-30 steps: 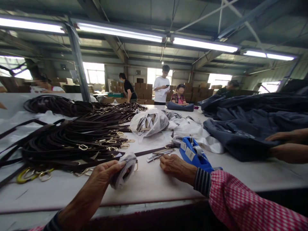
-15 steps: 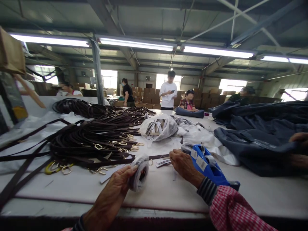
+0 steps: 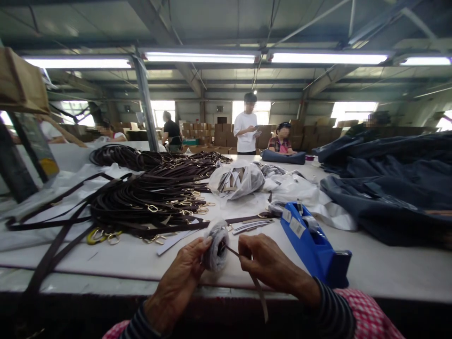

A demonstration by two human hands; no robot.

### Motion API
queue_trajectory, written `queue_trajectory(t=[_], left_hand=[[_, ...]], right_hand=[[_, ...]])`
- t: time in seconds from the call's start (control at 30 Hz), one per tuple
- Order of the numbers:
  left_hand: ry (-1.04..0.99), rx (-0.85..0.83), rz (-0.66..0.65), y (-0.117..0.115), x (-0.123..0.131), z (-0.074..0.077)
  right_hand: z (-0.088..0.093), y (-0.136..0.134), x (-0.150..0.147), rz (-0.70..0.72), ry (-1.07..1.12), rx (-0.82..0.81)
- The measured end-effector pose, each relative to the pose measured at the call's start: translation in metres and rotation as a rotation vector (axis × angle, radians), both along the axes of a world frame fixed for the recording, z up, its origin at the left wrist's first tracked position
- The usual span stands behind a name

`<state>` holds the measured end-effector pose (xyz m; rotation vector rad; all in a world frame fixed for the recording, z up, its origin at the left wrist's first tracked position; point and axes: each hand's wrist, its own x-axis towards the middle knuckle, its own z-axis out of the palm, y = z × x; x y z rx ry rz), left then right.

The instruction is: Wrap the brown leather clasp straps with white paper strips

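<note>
My left hand (image 3: 187, 268) grips a plastic-wrapped coil (image 3: 218, 260) near the tabletop's front edge; a thin strip (image 3: 261, 297), pinched in my right hand (image 3: 270, 261), meets its opening (threading, I judge). That calls for steadiness. Rightmost: the blue tape dispenser (image 3: 318, 254).

tube lights (image 3: 201, 57) lit | bright windows (image 3: 353, 114) in far wall (image 3: 286, 111) | stacked brown cartons (image 3: 223, 135) | grey post (image 3: 145, 103) at left

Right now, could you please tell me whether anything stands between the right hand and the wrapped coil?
Only the thin strip, held by the right hand, reaches across toward the wrapped coil in the left hand; nothing else visible blocks the gap.
</note>
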<state>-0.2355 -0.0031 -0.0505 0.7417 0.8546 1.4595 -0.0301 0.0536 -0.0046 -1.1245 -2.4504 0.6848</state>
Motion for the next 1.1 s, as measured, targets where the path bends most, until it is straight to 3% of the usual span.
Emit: queue_trajectory(t=[0.1, 0.27, 0.5, 0.63, 0.77, 0.9, 1.1], left_hand=[[0.071, 0.04, -0.064, -0.004, 0.005, 0.003], [0.104, 0.052, -0.078, -0.009, 0.01, 0.009], [0.288, 0.095, -0.061, -0.01, 0.016, 0.006], [0.491, 0.133, 0.061, -0.009, 0.016, 0.011], [0.572, 0.115, 0.147, -0.007, 0.013, 0.021], [0.636, 0.085, 0.169, -0.002, 0.015, 0.03], [0.77, 0.16, 0.133, 0.006, 0.018, 0.031]], right_hand=[[0.001, 0.004, -0.005, 0.059, -0.017, 0.046], [-0.015, 0.008, -0.015, 0.148, 0.302, 0.001], [-0.041, 0.002, -0.029, 0.158, 0.827, -0.5], [-0.05, 0.002, -0.024, 0.049, 0.874, -0.702], [-0.05, -0.007, -0.003, 0.093, 0.872, -0.774], [-0.053, -0.02, 0.007, 0.218, 0.761, -0.64], [-0.078, -0.022, -0.003, 0.239, 0.529, 0.193]])
